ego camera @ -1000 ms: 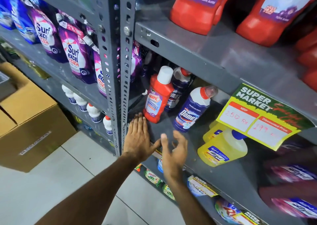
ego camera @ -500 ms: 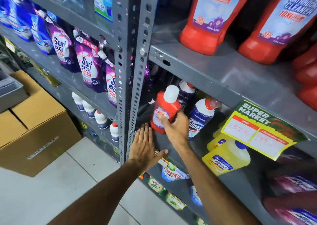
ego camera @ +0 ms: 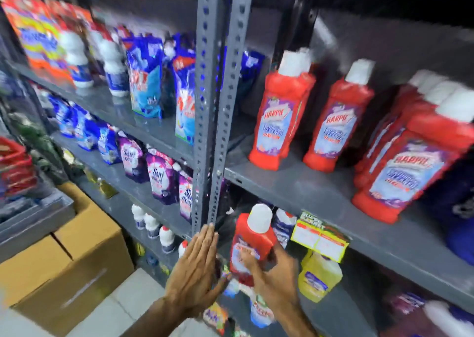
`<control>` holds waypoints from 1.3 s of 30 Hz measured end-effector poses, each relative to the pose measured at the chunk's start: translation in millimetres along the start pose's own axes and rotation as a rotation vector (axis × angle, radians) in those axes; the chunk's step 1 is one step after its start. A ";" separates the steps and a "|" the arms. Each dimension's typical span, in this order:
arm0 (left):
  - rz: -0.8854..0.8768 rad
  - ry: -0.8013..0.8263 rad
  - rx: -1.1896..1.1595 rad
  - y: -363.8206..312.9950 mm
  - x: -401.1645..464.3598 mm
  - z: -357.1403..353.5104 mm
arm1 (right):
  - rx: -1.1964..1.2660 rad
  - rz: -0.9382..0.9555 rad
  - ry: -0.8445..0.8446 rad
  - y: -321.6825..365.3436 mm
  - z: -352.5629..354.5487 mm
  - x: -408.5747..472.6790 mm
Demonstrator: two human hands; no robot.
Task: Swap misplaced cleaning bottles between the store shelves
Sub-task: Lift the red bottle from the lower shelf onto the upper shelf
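So we've got the small red Harpic bottle [ego camera: 252, 244] in our right hand [ego camera: 275, 280] now. Half a second ago that hand was only just closing on it where it stood on the lower shelf; now it's wrapped around the body and the bottle is lifted and tipped, just right of the grey upright post [ego camera: 218, 121]. A second back both hands were still empty in front of that shelf.

Our left hand [ego camera: 196, 267] is open and flat, fingers together, with the fingertips right at the foot of the post, holding nothing.

The view has also swung up, so the shelf up and to the right of the post [ego camera: 320, 190] shows a row of big red Harpic bottles [ego camera: 279, 113]. We reckon that's where this stray belongs, so the first half of the swap looks underway. Everything's pretty motion-blurred though, so we can't read the labels properly.
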State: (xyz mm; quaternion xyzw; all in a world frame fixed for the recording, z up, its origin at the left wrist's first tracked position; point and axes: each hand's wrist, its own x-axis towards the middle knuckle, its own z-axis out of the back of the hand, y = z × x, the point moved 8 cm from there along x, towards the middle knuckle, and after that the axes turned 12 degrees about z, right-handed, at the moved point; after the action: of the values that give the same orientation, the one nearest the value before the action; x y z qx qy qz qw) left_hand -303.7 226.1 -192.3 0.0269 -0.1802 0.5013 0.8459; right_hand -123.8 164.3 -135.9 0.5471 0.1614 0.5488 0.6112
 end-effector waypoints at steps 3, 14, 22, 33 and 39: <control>-0.045 -0.104 -0.039 -5.4 30.3 57.7 | -0.010 0.102 -0.063 57.2 30.2 18.5; 0.002 -0.165 -0.009 -63.6 125.9 131.0 | -0.072 0.342 -0.257 177.5 146.1 132.6; 0.202 0.066 -0.006 -70.4 157.2 118.7 | -0.192 0.265 -0.212 149.3 157.2 177.1; 0.207 0.084 0.010 -63.6 163.8 112.3 | 0.003 0.182 -0.143 113.6 147.8 184.8; 0.205 0.084 0.062 -66.3 161.4 114.5 | -0.084 0.036 0.020 62.1 131.5 159.6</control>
State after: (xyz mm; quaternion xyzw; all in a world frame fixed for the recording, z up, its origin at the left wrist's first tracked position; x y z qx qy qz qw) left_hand -208.9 302.7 -23.0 0.0133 -0.1307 0.5912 0.7958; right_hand 5.6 222.4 26.9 0.5180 0.1344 0.5716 0.6220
